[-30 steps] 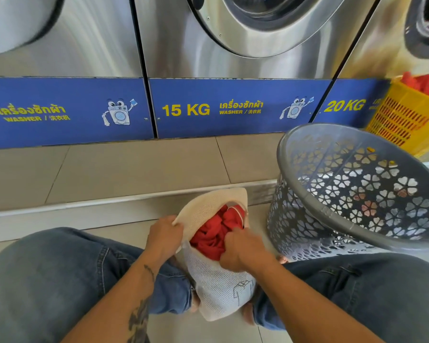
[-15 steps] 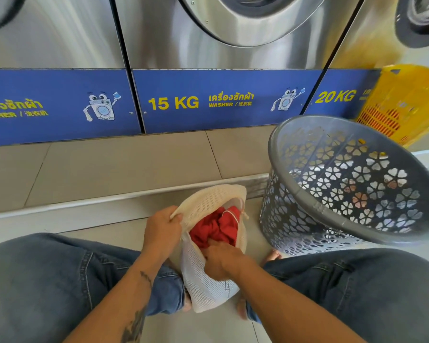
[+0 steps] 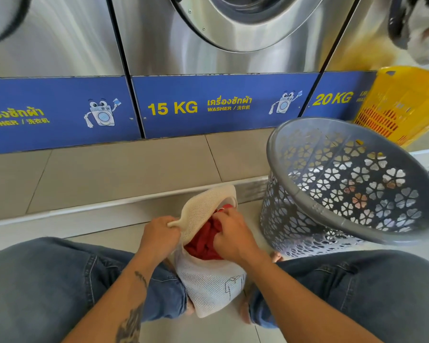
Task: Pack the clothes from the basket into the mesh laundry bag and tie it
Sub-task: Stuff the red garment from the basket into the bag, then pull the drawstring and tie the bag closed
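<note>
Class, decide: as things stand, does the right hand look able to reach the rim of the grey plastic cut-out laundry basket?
Probably yes. The right hand is gripping red cloth inside the white mesh bag, but the grey plastic basket stands close beside it, nothing between.

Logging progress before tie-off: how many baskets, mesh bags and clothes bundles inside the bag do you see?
Baskets: 2 (grey basket, yellow basket)
Mesh laundry bag: 1
Red clothes bundle in the bag: 1
Total: 4
</note>
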